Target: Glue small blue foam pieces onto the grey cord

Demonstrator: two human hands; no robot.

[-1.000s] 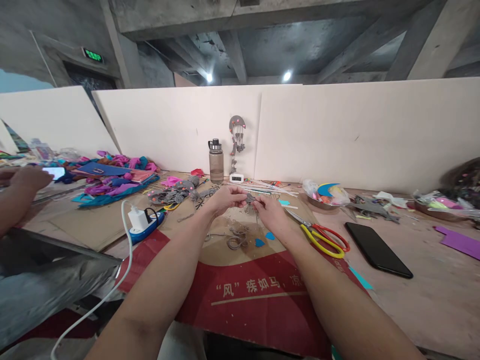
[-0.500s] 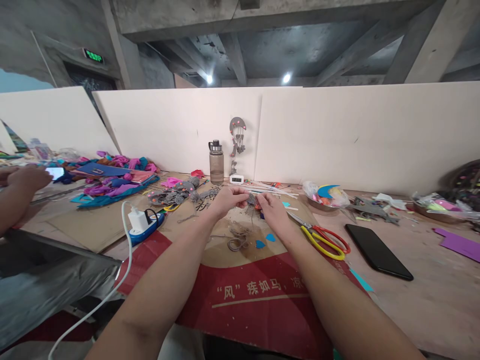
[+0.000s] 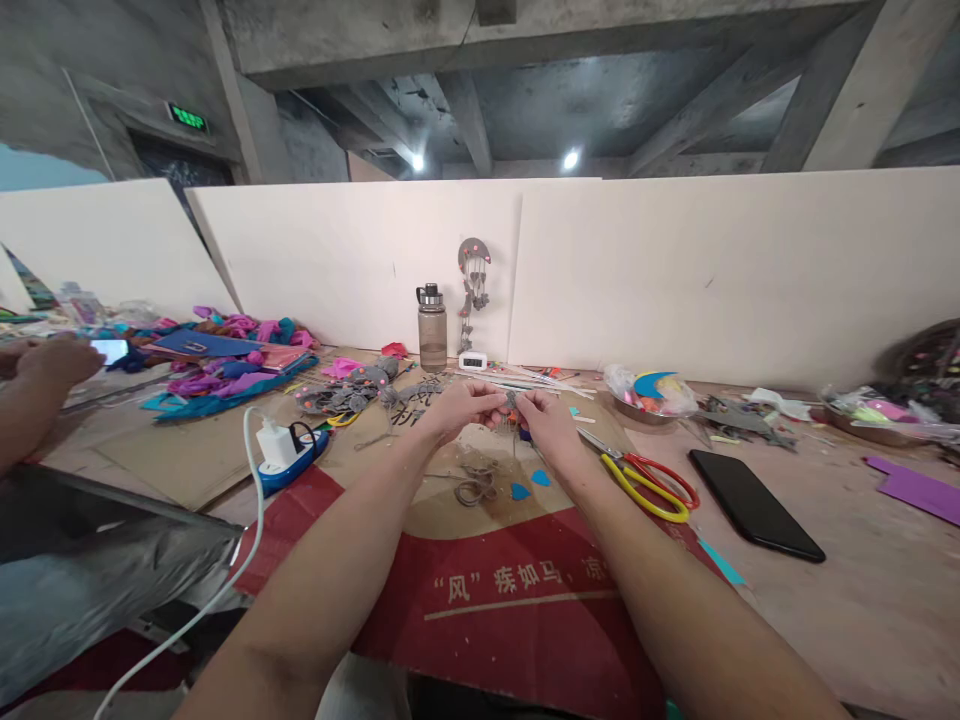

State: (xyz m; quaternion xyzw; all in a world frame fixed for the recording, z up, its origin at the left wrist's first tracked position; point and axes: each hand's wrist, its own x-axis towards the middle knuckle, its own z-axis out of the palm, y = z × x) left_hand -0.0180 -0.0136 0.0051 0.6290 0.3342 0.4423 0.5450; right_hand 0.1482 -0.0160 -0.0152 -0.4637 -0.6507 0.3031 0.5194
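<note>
Bare concrete beams hang over a cluttered table (image 3: 862, 600) backed by white boards. Both hands meet at its middle: the left hand (image 3: 459, 408) and right hand (image 3: 550, 424) each pinch a small grey felt ornament (image 3: 511, 408) between closed fingers, just above the cardboard sheet (image 3: 517, 590). Its thin dangling strands could tangle or tear if the hands pull apart. Scissors (image 3: 646, 477) lie near right.
</note>
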